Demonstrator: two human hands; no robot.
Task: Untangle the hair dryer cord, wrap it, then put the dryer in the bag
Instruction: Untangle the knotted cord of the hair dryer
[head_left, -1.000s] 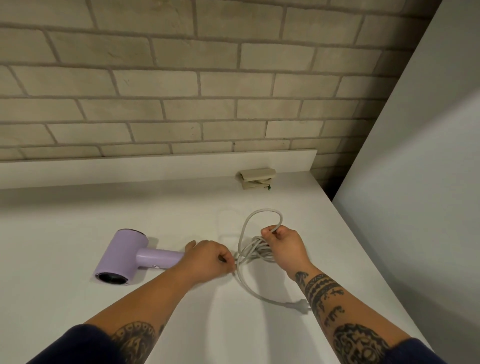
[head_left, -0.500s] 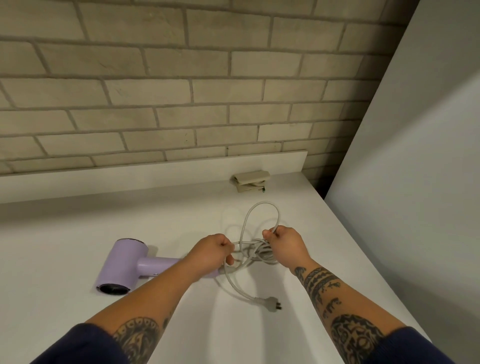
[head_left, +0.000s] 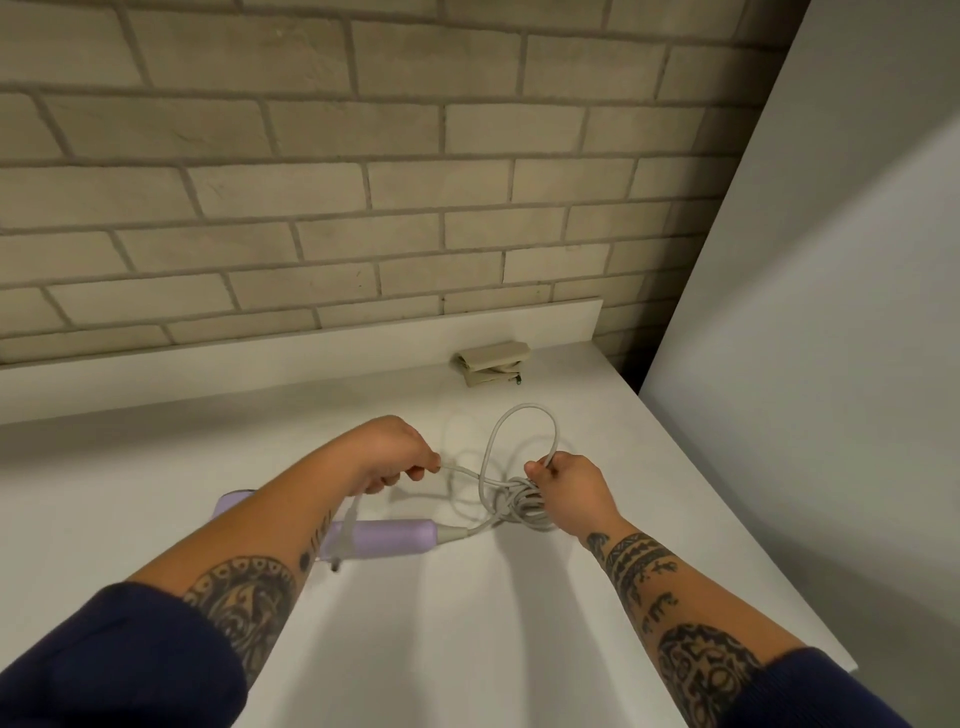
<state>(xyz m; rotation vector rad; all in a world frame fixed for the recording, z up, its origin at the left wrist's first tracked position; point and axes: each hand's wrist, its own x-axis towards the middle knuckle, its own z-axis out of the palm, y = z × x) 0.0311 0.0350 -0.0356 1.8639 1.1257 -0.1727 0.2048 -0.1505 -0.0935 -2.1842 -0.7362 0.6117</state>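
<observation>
A lilac hair dryer (head_left: 387, 538) lies on the white counter (head_left: 467, 623), its head mostly hidden under my left forearm. Its pale grey cord (head_left: 519, 499) runs from the handle end into a tangled bundle with one loop standing up toward the wall. My left hand (head_left: 389, 454) is raised and pinches a strand of the cord; the plug end (head_left: 340, 551) hangs down from it in front of the dryer handle. My right hand (head_left: 569, 491) grips the bundle and the base of the loop.
A folded beige cloth bag (head_left: 491, 361) lies at the back of the counter against a low white ledge below the brick wall. A tall white panel (head_left: 831, 364) borders the counter on the right. The counter's right edge runs diagonally near my right arm.
My left hand has lifted up and left, pulling the plug end of the cord off the counter so it now dangles. My right hand keeps hold of the bundle.
</observation>
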